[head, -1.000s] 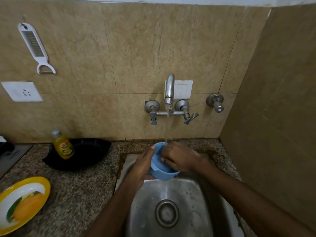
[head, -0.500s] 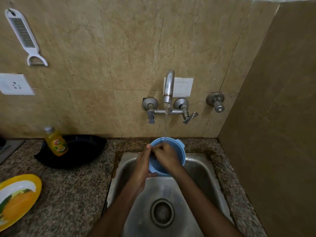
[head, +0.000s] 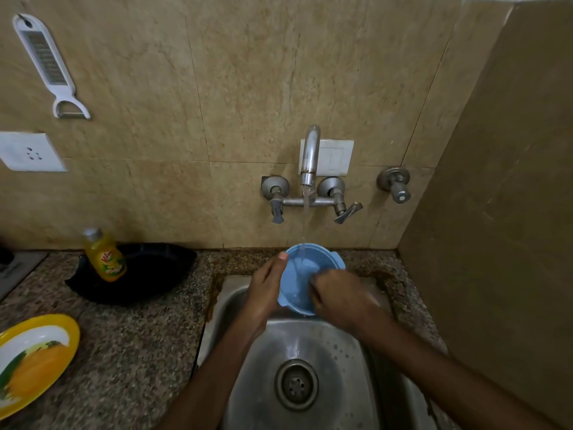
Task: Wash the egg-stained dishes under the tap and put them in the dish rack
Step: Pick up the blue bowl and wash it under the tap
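step: rinsing bowl [head: 305, 271] under tap [head: 310, 156] | left hand [head: 263, 293] grips its rim | right hand [head: 341, 297] reaches inside, grasp unclear | next: likely drain, then find rack, unseen

A white plastic grater with a peeler end [head: 43, 57] hangs on the beige tiled wall [head: 217, 88] in the upper left of the frame. Below it, at the left edge, is a white socket plate [head: 29, 152]. At centre are a white switch plate [head: 336, 158] and, to its right, a round metal valve [head: 395, 183]. Left of centre, a yellow grey-capped soap bottle [head: 105, 256] stands upright in a black oval tray [head: 148, 271] on the speckled granite counter [head: 130, 346].
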